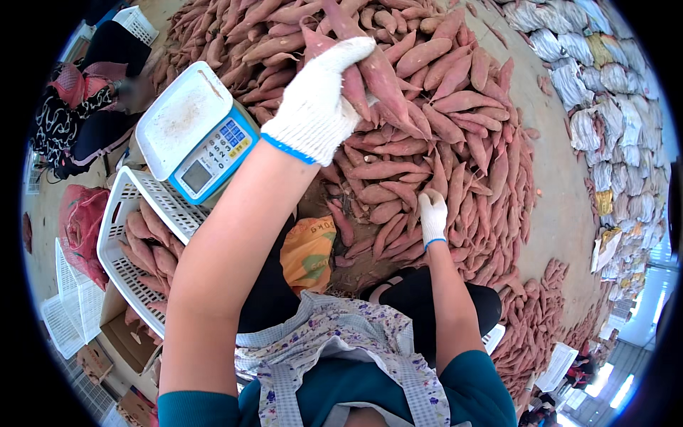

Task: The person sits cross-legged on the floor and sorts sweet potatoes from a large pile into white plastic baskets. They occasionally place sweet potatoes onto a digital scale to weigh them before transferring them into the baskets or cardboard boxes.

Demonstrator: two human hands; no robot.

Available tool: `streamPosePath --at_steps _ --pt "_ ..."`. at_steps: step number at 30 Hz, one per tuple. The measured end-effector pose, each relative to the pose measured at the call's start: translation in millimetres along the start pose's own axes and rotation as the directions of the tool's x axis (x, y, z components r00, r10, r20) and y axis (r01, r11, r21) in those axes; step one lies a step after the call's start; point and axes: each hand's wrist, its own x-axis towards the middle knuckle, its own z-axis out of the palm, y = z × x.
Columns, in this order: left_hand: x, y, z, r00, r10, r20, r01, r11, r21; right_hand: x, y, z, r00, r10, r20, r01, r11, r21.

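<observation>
In a white knit glove with a blue cuff, my left hand [325,96] is raised over a large heap of sweet potatoes [389,171]. It grips two long red-skinned sweet potatoes, one of them a large sweet potato [381,80] under the thumb. Lower down and to the right, my right hand [433,213] wears a matching glove and reaches into the heap. Its fingers close around the near end of a sweet potato [439,173], which still lies among the others.
A blue-and-white digital scale [213,155] stands left, its pan [181,115] holding only dirt. Below is a white plastic crate [114,219] of sweet potatoes, beside a red mesh sack [82,229] and a cardboard box [125,331]. An orange sack [309,251] lies before me. A person [90,107] sits left; stacked sacks [613,112] line the right.
</observation>
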Motion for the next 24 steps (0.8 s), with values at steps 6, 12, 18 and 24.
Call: streamPosePath --at_steps 6,12,18,24 --pt "-4 9 3 0.998 -0.025 0.065 0.029 0.997 -0.068 39 -48 24 0.974 -0.154 0.167 0.205 0.914 -0.350" --pt "-4 8 4 0.998 -0.054 -0.040 0.050 0.994 -0.101 58 -68 52 0.909 -0.244 0.338 0.413 0.640 -0.648" --pt "-8 8 10 0.999 -0.042 -0.002 0.042 0.996 -0.078 3 -35 70 0.849 -0.311 0.429 0.529 0.523 -0.669" --pt "-12 9 4 0.998 -0.055 0.008 0.056 0.993 -0.100 -61 -13 71 0.840 -0.342 0.422 0.540 0.615 -0.575"
